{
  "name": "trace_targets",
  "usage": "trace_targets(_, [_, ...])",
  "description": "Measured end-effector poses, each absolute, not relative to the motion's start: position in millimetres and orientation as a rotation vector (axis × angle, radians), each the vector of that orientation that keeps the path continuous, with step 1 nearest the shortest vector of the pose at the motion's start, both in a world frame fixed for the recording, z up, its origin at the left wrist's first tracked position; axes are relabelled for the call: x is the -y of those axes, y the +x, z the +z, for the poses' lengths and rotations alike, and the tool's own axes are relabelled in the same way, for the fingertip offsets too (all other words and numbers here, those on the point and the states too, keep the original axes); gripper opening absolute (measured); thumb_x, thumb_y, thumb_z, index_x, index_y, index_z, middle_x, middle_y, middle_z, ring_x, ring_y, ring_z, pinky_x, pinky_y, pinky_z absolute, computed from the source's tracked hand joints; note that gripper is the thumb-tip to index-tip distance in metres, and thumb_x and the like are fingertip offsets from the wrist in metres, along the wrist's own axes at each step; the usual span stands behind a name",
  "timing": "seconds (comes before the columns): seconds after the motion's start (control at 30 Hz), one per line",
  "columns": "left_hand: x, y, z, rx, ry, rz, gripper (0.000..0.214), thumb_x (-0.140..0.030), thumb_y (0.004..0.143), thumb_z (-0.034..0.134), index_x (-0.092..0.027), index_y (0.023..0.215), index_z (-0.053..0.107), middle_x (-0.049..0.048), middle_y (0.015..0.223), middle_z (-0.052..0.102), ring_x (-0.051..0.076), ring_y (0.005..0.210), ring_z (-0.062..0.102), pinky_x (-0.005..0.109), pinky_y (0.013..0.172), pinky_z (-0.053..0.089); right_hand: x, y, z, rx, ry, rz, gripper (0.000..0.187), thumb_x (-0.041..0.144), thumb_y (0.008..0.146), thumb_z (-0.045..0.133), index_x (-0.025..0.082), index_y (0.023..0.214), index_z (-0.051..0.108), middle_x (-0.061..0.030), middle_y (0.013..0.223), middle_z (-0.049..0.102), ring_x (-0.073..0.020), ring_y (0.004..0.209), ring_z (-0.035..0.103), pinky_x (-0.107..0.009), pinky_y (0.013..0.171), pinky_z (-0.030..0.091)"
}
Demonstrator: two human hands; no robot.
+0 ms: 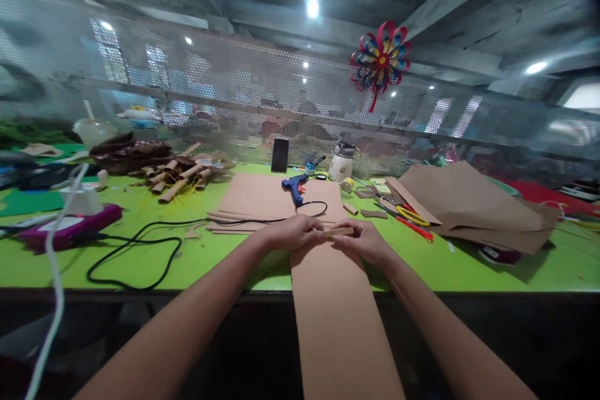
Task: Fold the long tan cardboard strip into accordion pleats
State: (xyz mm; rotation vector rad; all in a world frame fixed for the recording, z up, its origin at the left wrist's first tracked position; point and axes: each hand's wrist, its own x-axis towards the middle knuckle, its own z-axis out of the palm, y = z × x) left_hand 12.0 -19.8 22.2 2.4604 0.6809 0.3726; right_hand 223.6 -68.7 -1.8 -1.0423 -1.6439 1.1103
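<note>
Watching the head view from my desk, I see both hands meet at the far end of a long brown paper strip (338,312), which lies on the green table (140,262) and hangs over its near edge toward the body. The left hand (291,232) and right hand (369,241) pinch a narrow tan edge (338,232) there, fingers pressed together on it; whether it is a fold or a roll I cannot tell. My worry is the overhang: its weight could drag the strip off the table if either pinch loosens, and uneven pressure between the hands could skew the edge. The blue glue gun (294,188) sits just beyond, its black cord (313,202) looping close to the knuckles; a snagged cord could tug the gun onto the paper.
</note>
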Motion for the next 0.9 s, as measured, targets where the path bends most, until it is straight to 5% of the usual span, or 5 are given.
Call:
trace_targets(0.57, [21, 20, 13, -0.930, 2.645, 0.438, 0.038, -0.042, 0.088, 0.037, -0.015, 0.074, 0.060, 0.0038, 0.067, 0.059, 0.014, 0.059, 0.047, 0.024, 0.056, 0.031, 52, 209, -18, 1.566, -1.153, 0.904, 0.027, 0.034, 0.061, 0.073, 0.011, 0.072, 0.063, 0.0022, 0.057, 0.056, -0.0080, 0.052, 0.044, -0.020, 0.050, 0.035])
trace_targets(0.9, [12, 12, 7, -0.923, 2.594, 0.359, 0.033, -0.040, 0.087, 0.038, -0.016, 0.073, 0.056, 0.0030, 0.069, 0.056, 0.013, 0.060, 0.043, 0.024, 0.056, 0.030, 26, 220, 4, 1.992, -1.105, 1.201, 0.036, 0.042, 0.059, 0.074, 0.010, 0.074, 0.067, -0.0012, 0.064, 0.062, -0.0100, 0.059, 0.052, -0.021, 0.057, 0.039])
